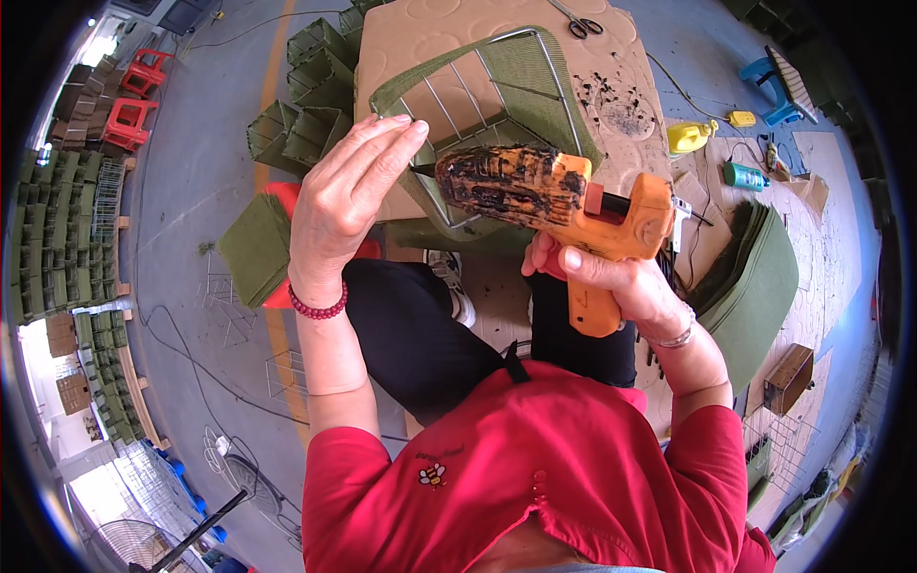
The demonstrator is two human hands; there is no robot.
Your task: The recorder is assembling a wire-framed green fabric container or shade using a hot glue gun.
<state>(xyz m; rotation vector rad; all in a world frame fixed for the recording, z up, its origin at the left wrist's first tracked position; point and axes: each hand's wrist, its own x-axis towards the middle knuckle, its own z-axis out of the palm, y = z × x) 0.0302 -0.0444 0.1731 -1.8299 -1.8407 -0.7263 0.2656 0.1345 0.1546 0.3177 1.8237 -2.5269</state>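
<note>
Orange plastic, crusted thick with black, takes centre stage: that's the glue gun (564, 205), held up above the worktop's near edge with its caked nose pointing left across the near part of the green basket (530, 62). On the grip, the right hand (635, 286) has its fingers wrapped firmly round, thumb laid over the near side. And look at the left hand (349, 186), raised at the basket's left side, fingers straight and pressed together! The thumb is hidden, so I can't tell whether they're pinching anything or even touching the rim. My read is that the step in hand is bringing the glue gun to bear on the basket; the next move, I'd say, calls for a steady right wrist and bare fingers kept clear of that nose. Now the textures: bright, slim wire bars rib the basket, its green cloth ribbed and matt, its form tilted at the near edge of the worktop (411, 38). Tan cardboard covers that surface, embossed with faint rings, and black crumbs (616, 100) pepper it along the right edge. Up at the far edge, dark-handled scissors (578, 24); off to the right, limp green sheets (755, 286) lie in a floppy, overlapping stack.
</note>
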